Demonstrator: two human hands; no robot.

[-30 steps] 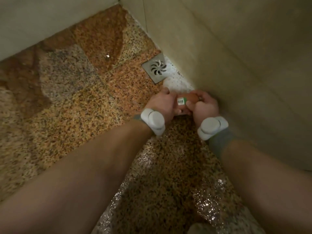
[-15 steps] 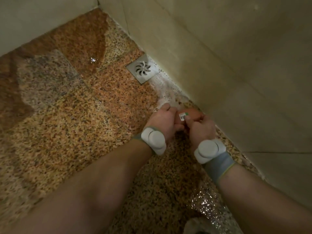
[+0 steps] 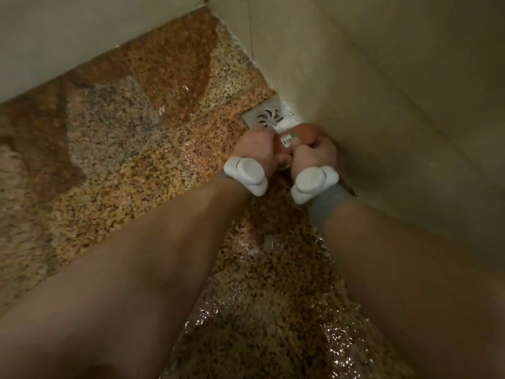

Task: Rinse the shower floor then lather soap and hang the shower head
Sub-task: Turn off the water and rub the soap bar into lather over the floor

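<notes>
Looking down through the head view, what do the two hands have hold of?

Left hand (image 3: 257,147) and right hand (image 3: 314,153) meet low in the corner. The fingers of each are curled around the soap (image 3: 304,132), an orange-brown rounded piece with a small white and green label (image 3: 288,138) facing up.

Where does that sit in the shower?

It is low over the speckled granite floor (image 3: 136,160), close against the beige wall (image 3: 382,105) on the right, and just beside the square metal drain (image 3: 269,116). Whether the soap touches the floor I cannot tell.

Anything on the wrists?

A white puck-shaped device on each: the left wrist device (image 3: 246,175), and the right wrist device (image 3: 314,181) sitting above a grey band (image 3: 325,209).

And the floor itself?

Wet. A film of water (image 3: 273,318) glints between the forearms and reaches the near edge, and darker damp patches lie over the far tiles.
</notes>
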